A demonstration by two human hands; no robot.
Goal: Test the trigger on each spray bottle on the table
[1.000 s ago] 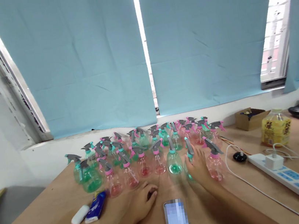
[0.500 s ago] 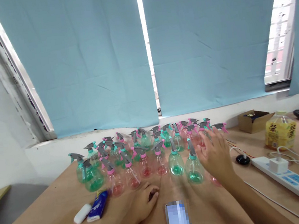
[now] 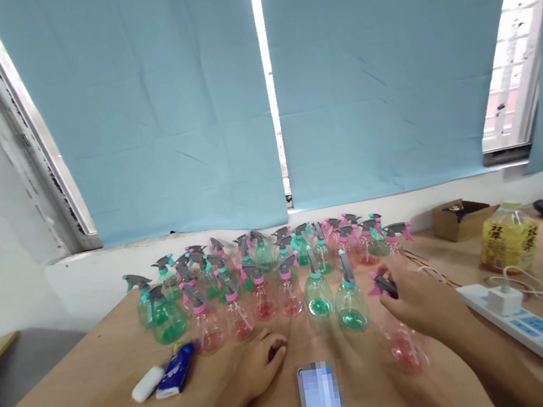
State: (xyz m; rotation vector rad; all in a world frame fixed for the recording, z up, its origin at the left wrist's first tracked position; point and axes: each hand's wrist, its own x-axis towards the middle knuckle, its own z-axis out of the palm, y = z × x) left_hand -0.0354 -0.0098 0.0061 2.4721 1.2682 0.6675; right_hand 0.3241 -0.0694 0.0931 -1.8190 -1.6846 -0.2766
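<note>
My right hand (image 3: 408, 295) has its fingers around the grey and pink spray head (image 3: 387, 285) of a spray bottle. The clear pinkish body of that spray bottle (image 3: 406, 350) shows below my wrist, near the table front. My left hand (image 3: 261, 365) rests on the table, its fingers loosely curled and nothing visible in them. Ahead of it stand pink-collared spray bottles (image 3: 239, 316). Two green spray bottles, a nearer one (image 3: 352, 310) and one beside it (image 3: 319, 298), are left of my right hand. A phone (image 3: 323, 401) with a blurred-out screen lies between my arms.
Several more pink and green spray bottles (image 3: 170, 322) fill the back of the wooden table (image 3: 95, 383). A blue packet (image 3: 176, 370) and a white case (image 3: 148, 384) lie left. On the right are a power strip (image 3: 536, 328), cables, a yellow-labelled jug (image 3: 509, 239) and a cardboard box (image 3: 460, 221).
My right hand has moved down and toward me, and its fingers have closed on the spray head. The pink spray bottle has come nearer and slightly right. My left hand stays in place.
</note>
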